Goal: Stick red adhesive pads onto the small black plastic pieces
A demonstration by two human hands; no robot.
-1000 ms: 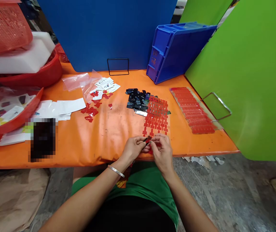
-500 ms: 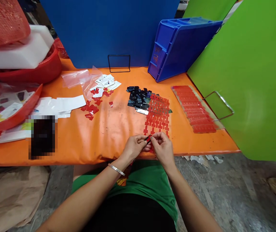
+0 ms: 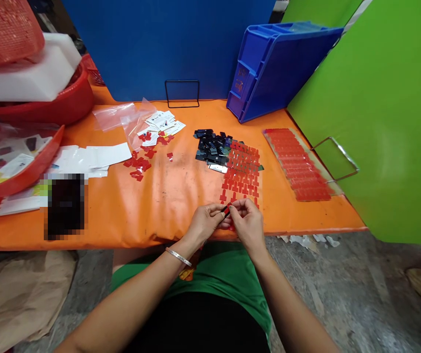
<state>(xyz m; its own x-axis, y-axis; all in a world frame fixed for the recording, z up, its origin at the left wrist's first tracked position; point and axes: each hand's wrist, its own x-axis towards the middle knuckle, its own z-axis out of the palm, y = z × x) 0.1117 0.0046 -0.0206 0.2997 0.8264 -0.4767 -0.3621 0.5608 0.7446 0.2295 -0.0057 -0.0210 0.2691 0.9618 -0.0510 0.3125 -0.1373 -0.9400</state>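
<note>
Both of my hands meet at the near edge of the orange table (image 3: 166, 196), pinching one small piece (image 3: 226, 209) between them. My left hand (image 3: 205, 223) has thumb and forefinger closed on its lower left end, and my right hand (image 3: 248, 223) has its fingertips closed on the upper right end, so neither hand has any slack in it. The small piece looks dark with a red bit on it; it is too small to make out more. Its long axis runs on a slant, lower left to upper right, the higher end pointing away from me toward the sheet of red tabs (image 3: 242, 171). It is held just above the table edge, touching nothing but my fingers.

Just beyond my right hand lies that sheet, its red T-shaped tabs in rows, the nearest rows with gaps. Touching its far left corner is a heap of black parts (image 3: 210, 147). Farther right, well apart from my hands, a tray of red strips (image 3: 297, 164) lies lengthwise, running away from me. To the left, loose red bits (image 3: 139, 166) are scattered near clear bags (image 3: 122, 117) and white cards (image 3: 96, 157). A blue crate (image 3: 269, 68) leans tilted against the back wall.
</note>
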